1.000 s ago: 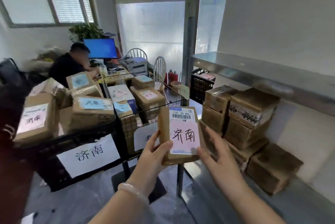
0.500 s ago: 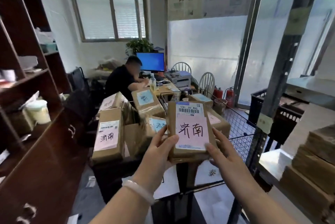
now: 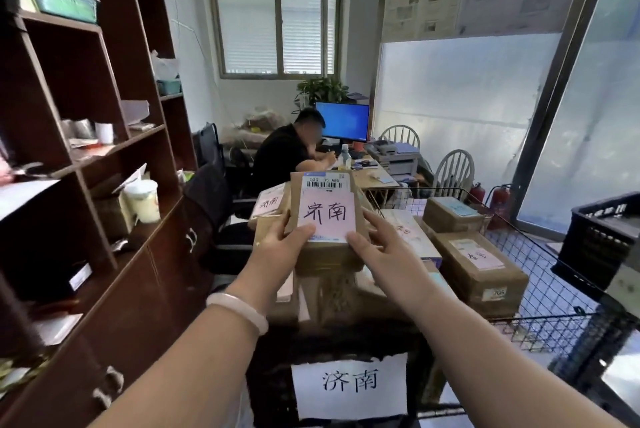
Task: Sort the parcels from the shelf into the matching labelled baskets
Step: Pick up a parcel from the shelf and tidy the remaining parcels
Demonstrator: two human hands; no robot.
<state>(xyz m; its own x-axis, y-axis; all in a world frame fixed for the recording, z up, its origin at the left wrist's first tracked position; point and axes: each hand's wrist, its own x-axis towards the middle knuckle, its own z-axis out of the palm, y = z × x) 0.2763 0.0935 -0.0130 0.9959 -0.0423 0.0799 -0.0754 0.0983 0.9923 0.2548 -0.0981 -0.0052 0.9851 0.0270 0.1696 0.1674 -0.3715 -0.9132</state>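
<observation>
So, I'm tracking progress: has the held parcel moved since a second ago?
Yes. The parcel went left, from right of the basket's white sign to directly above it.

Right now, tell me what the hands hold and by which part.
A brown parcel labelled 济南: the left hand grips its lower left edge, the right hand its lower right edge.

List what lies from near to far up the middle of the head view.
basket sign → parcel → seated person → monitor → window
</observation>
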